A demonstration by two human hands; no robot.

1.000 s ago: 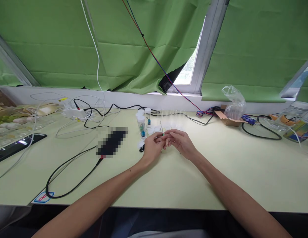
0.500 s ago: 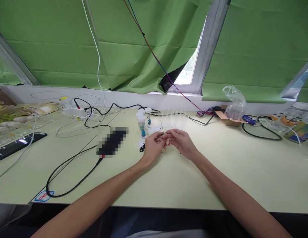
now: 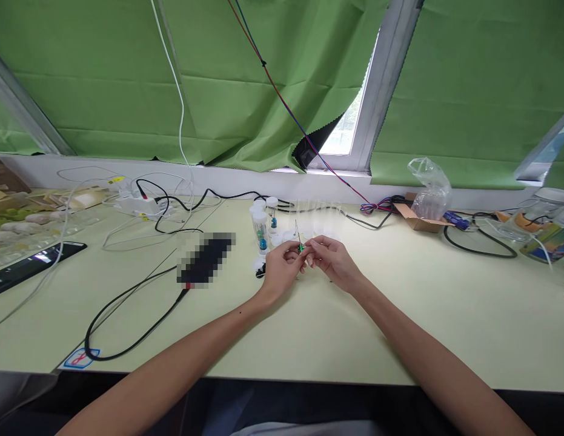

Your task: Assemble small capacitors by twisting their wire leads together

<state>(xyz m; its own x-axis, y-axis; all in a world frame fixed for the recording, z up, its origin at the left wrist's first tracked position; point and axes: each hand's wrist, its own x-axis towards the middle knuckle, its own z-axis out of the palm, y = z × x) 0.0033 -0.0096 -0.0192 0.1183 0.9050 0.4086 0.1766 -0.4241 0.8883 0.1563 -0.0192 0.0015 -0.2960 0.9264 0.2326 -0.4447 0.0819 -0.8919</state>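
Between my two hands is a small shiny green piece (image 3: 301, 247) with thin dark wires standing up from it. My left hand (image 3: 282, 267) is closed, pinching this piece between thumb and fingers. From the other side, the fingertips of my right hand (image 3: 332, 260) are pressed together right beside it; whether they grip a part of it is hidden. Just beyond my left hand stand clear tubes with white caps (image 3: 260, 227), holding blue and green pieces. A small black item (image 3: 260, 271) lies at my left wrist, partly covered by the hand. Clear upright tubes (image 3: 318, 217) stand behind my hands.
A blurred-out dark device (image 3: 206, 260) with a black cable lies to the left. Further left are a black phone-like slab (image 3: 40, 263) and a white power strip (image 3: 135, 206). At the back right stand an open cardboard box (image 3: 418, 219) and clear jars (image 3: 547, 209).
The fingers of my right hand have shifted slightly, and more of the green piece shows between my hands. Both arms stay in almost the same place.
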